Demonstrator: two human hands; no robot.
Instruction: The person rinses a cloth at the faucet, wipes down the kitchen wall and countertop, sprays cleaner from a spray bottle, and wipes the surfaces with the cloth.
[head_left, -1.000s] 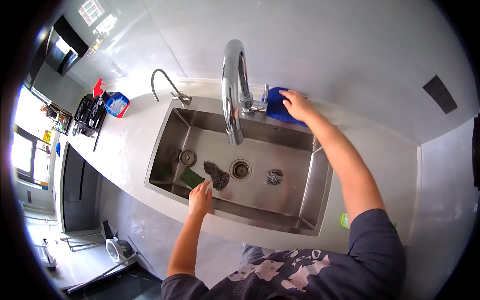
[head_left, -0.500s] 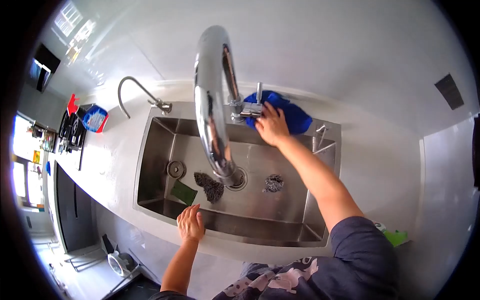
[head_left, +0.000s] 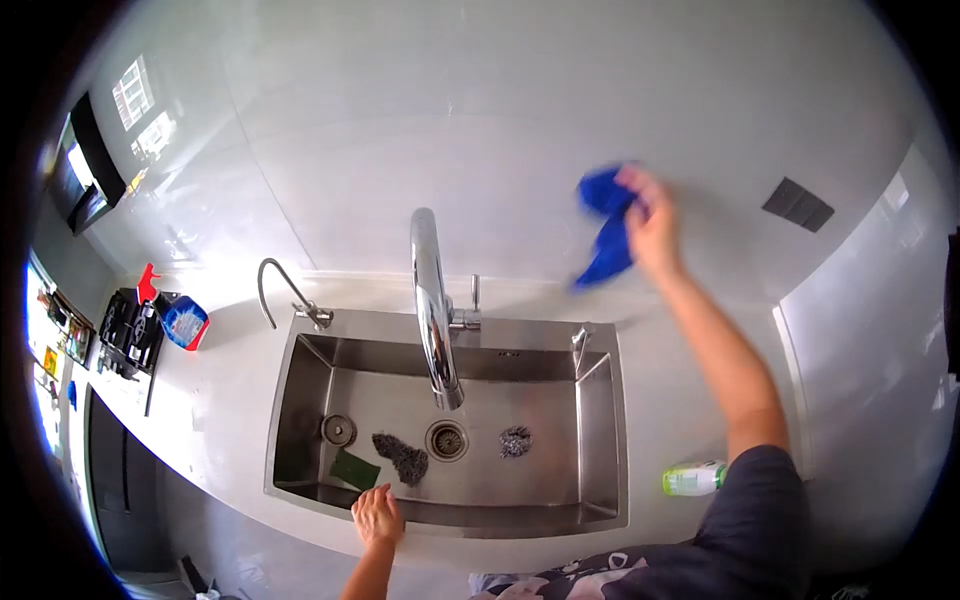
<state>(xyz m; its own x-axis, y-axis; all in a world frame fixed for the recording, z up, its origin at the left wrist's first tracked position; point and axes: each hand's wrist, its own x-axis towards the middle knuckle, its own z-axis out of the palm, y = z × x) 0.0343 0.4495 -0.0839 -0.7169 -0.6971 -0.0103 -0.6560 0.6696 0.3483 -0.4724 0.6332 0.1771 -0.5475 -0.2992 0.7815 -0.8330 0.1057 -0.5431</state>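
Note:
My right hand [head_left: 655, 228] grips a bunched blue cloth [head_left: 608, 245] against or just in front of the pale wall, up and right of the faucet; part of the cloth hangs below the fingers. On the front rim of the steel sink [head_left: 520, 525] rests my left hand [head_left: 378, 516], fingers stretched out and holding nothing. Closest to it inside the basin lie a green scouring pad [head_left: 354, 469] and a dark grey steel-wool scrubber [head_left: 402, 458]. A second silvery scrubber [head_left: 515, 441] lies right of the drain [head_left: 446, 440].
The tall chrome faucet [head_left: 430, 300] stands at the back of the sink, with a thin curved tap [head_left: 270, 290] to its left. A blue spray bottle with red trigger [head_left: 184, 322] is on the left counter. A green-and-white bottle [head_left: 692, 478] lies near my right arm. A round strainer [head_left: 339, 430] sits in the basin.
My right hand has lifted the blue cloth from behind the faucet and moved it up and right to the wall. My left hand stays on the sink's front edge. The view has tilted upward.

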